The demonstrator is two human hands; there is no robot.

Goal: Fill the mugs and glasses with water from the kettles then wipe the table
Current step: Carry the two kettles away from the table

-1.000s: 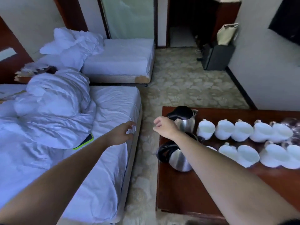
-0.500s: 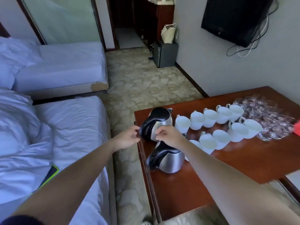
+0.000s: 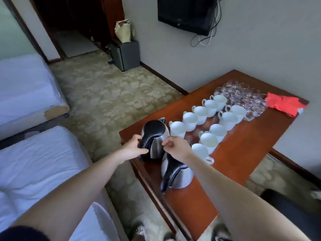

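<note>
While the left hand (image 3: 133, 149) grips the black handle of the far kettle (image 3: 155, 136) by the left edge of the table (image 3: 234, 162) and the right hand (image 3: 175, 149) curls beside it, touching or not I cannot tell, a careless swing could topple the crowded mugs (image 3: 177, 128).

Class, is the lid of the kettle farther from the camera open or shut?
Shut. The black lid sits flat on top of the far kettle; no opening shows.
</note>
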